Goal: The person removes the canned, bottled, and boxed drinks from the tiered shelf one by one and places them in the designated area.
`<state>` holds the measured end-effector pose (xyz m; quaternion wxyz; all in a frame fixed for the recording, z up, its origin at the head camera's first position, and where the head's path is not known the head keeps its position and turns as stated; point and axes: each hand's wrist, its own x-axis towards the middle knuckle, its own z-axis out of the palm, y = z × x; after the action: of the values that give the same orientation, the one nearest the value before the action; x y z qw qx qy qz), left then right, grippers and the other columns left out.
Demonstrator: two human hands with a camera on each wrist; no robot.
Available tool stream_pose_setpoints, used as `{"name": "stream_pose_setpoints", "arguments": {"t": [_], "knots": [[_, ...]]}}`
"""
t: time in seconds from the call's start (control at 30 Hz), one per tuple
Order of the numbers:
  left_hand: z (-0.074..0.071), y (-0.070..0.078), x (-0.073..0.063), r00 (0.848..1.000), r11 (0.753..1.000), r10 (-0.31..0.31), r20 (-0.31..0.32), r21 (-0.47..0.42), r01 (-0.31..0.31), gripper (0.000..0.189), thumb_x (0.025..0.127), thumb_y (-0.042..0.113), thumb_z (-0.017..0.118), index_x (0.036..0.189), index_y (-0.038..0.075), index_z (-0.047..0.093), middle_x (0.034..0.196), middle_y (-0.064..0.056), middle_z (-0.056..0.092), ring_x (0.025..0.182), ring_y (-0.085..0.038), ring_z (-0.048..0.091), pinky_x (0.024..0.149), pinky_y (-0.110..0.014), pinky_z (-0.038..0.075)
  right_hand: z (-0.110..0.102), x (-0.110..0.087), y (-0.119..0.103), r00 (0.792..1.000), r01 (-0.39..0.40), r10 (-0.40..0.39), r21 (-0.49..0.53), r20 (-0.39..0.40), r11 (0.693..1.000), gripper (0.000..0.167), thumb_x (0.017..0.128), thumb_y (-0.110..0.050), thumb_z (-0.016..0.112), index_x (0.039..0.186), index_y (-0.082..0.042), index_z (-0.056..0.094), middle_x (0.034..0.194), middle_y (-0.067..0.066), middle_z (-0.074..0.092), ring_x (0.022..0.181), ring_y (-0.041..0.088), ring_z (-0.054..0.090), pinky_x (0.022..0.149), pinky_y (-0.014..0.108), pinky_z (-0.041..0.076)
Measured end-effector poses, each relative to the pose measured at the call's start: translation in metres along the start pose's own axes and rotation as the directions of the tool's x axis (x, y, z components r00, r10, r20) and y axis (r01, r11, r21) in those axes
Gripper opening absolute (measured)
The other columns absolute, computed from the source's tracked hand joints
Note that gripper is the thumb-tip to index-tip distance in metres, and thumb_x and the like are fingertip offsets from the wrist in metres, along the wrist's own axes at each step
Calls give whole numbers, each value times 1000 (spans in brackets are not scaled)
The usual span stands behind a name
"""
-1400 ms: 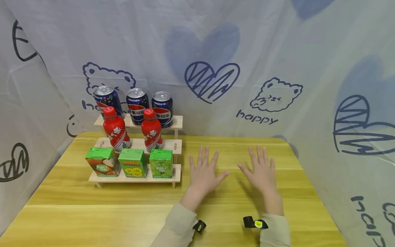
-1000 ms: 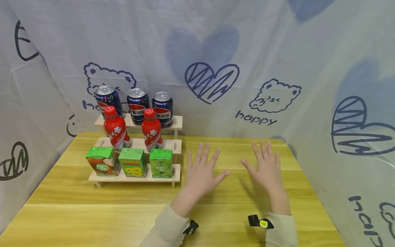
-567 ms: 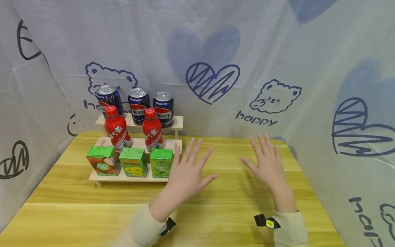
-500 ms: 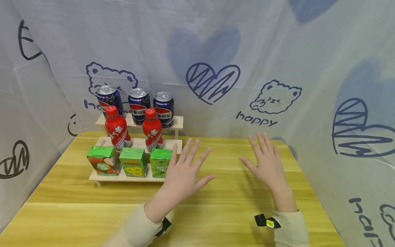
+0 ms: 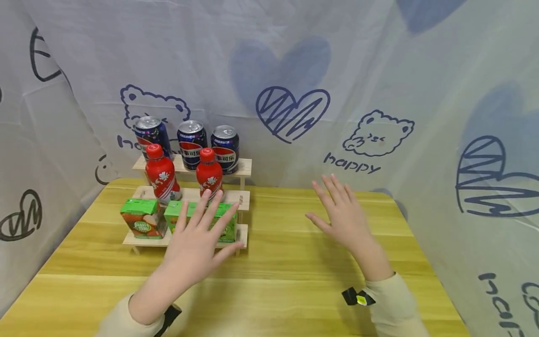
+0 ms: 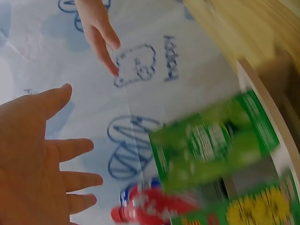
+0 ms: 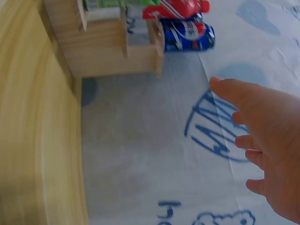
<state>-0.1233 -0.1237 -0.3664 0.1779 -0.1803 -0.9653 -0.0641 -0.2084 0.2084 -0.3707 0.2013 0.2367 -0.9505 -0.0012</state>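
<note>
The green-topped juice box (image 5: 229,230) is likely light if lifted, with thin card sides that could dent in a hard squeeze. Its smooth skin may slip a bit, so the best hold is probably on its left and right sides, near the top. It is a small green block with a round, pale patch of writing in front. It stands upright on the lowest step of the wooden stand (image 5: 246,167). In the head view it is at two o'clock from the left hand (image 5: 194,247), which is spread wide, holds nothing and is apart from the box. The yellow-flower juice box (image 6: 260,208) is beside it. The right hand (image 5: 344,219), at three o'clock from the stand, is wide and empty too.
</note>
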Motion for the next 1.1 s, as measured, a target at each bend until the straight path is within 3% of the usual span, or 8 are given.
{"name": "stream_pose_setpoints", "arguments": {"t": [0.13,0.3,0.57,0.7,0.83,0.97,1.1], "knots": [[-4,-21,-13,1000,1000,-21,-17,16,21,78,89,65,53,155,31,27,165,-7,15,154,-31,7,123,-61,4,8,7,-15,992,103,-101,16,-70,995,74,95,-60,46,152,-15,34,159,14,31,149,33,25,123,53,22],[-9,-50,-28,997,998,-68,-36,13,69,76,90,60,56,154,26,32,165,-9,14,152,-36,11,121,-65,9,20,16,-35,961,226,-219,24,-166,974,71,98,-63,34,149,-13,39,155,15,38,145,34,33,121,52,27],[-12,-98,-56,989,990,-143,-42,8,143,78,91,53,60,156,26,25,162,-15,22,153,-34,3,122,-65,-2,34,30,-73,923,352,-342,30,-179,935,72,93,-53,55,148,-11,40,155,15,39,144,33,36,121,48,30],[-10,-117,-69,984,987,-163,-74,-10,162,77,90,47,64,155,22,29,160,-17,26,152,-37,8,121,-65,-2,38,36,-88,905,395,-380,43,-190,918,73,89,-50,62,148,-11,41,154,14,40,144,32,36,121,47,29],[-7,-134,-79,978,987,-157,-140,-1,158,72,89,45,66,150,17,39,152,-19,38,147,-39,22,122,-64,4,37,44,-99,893,417,-396,63,-215,907,72,89,-50,62,148,-13,42,155,12,40,146,30,34,123,46,27],[-2,-150,-87,968,990,-134,-210,17,141,64,89,48,65,142,14,49,144,-19,48,139,-40,34,121,-64,12,34,52,-107,891,417,-390,80,-232,905,70,90,-52,61,148,-15,43,155,10,40,147,29,32,123,44,27],[4,-164,-95,969,990,-126,-212,41,137,59,88,45,66,136,13,53,137,-20,53,135,-40,38,118,-66,18,31,61,-112,894,418,-393,87,-215,904,70,92,-53,59,148,-16,42,156,10,39,148,28,30,123,44,26]]}}
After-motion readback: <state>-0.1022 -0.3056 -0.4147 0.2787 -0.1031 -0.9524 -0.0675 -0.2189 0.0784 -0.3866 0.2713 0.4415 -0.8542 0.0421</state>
